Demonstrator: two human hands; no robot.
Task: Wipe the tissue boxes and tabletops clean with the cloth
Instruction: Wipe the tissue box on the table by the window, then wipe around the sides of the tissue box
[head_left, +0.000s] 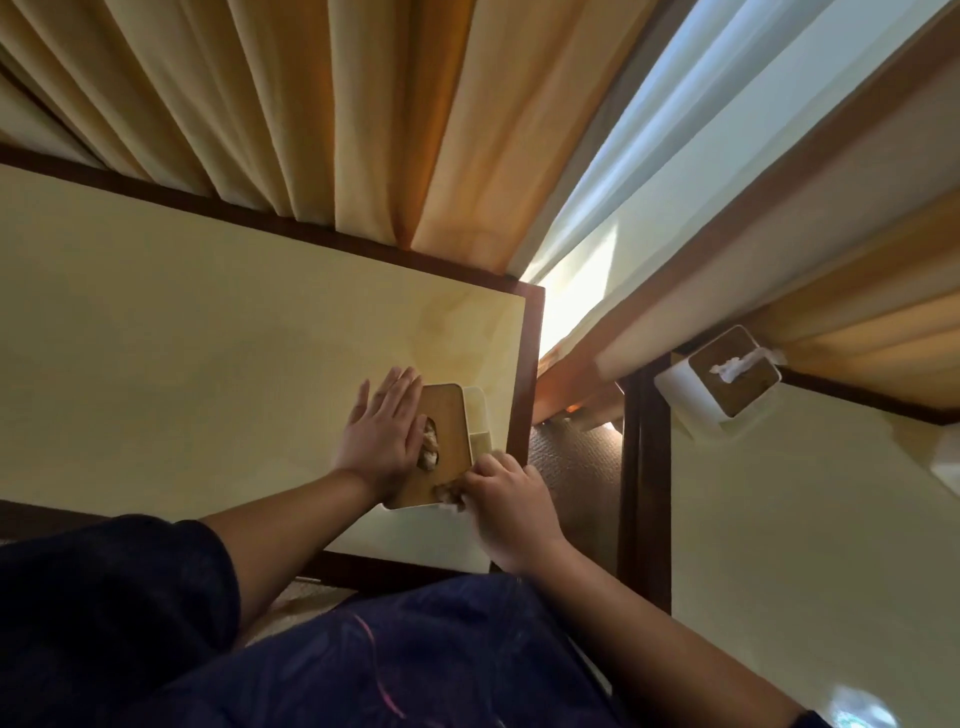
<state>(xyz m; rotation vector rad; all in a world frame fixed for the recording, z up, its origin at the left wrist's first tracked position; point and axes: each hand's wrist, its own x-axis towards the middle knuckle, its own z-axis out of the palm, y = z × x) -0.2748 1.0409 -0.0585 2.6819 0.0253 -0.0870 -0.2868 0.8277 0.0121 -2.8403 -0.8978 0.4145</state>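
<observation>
A white tissue box with a wooden lid stands near the right edge of the cream tabletop. My left hand lies flat with straight fingers on the lid's left side, next to the tissue slot. My right hand grips a small crumpled cloth and presses it on the lid's near corner. A second tissue box, with a white tissue sticking out, stands on the far corner of the right tabletop.
Both tables have dark wooden rims, with a narrow carpeted gap between them. Orange curtains hang just behind the left table. A white object sits at the right table's far right edge.
</observation>
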